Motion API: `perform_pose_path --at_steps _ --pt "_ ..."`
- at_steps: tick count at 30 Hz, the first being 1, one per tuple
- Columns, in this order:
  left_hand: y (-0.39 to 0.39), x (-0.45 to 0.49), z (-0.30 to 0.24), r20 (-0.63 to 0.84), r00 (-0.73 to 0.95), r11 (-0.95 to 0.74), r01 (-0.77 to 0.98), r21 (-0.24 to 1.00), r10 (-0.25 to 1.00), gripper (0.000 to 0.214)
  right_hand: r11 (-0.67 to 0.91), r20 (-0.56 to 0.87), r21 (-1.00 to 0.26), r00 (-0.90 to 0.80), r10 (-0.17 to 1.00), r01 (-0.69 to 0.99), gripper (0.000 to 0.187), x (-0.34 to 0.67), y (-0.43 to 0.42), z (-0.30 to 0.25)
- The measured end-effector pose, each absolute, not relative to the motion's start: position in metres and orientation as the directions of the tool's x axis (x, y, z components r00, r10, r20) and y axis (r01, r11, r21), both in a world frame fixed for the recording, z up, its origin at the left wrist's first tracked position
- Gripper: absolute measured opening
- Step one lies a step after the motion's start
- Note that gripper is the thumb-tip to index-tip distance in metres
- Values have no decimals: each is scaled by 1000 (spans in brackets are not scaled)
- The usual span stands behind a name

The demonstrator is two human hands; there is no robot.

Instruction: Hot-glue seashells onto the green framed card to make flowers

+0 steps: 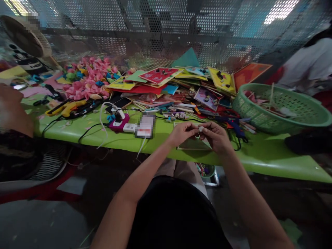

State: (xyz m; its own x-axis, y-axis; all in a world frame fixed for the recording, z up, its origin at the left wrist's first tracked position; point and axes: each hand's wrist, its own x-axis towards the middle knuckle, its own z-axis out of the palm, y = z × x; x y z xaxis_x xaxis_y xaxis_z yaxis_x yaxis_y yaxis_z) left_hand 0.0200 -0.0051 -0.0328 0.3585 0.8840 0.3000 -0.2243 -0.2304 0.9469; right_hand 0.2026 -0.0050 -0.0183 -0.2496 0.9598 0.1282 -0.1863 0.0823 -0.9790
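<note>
A small whitish lump point(200, 129), too small to identify, sits between the fingertips of my two hands. My left hand point(183, 133) is closed in a pinch on its left side. From the other side, my right hand point(217, 137) pinches it between thumb and fingers. Right below them, at the table's front edge, lies a green card with a pale stick frame point(193, 144), partly covered by both hands. Several small stones point(178, 115) lie on the table behind my left hand.
Behind are piled cards point(160, 75), sticks and pink paper flowers point(89, 77). A green basket point(285, 121) and blue glue gun point(234, 126) stand right. A phone point(145, 125), purple power adapter point(119, 123), cables and yellow glue gun point(70, 108) lie left. Another person's arm point(12, 107) rests far left.
</note>
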Motion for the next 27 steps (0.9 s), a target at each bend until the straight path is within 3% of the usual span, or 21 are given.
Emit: perform_pose_path --at_steps 11,21,27 --pt "-7 19 -28 191 417 -69 -291 954 889 64 81 129 -981 -280 951 -176 36 204 -7 -17" --pt "-6 21 -33 153 422 -30 -284 958 894 51 106 144 -984 -285 948 -145 30 209 -5 -22" --pt "-8 22 -30 102 411 36 -316 948 906 58 135 175 -978 -271 947 -162 32 207 -5 -24"
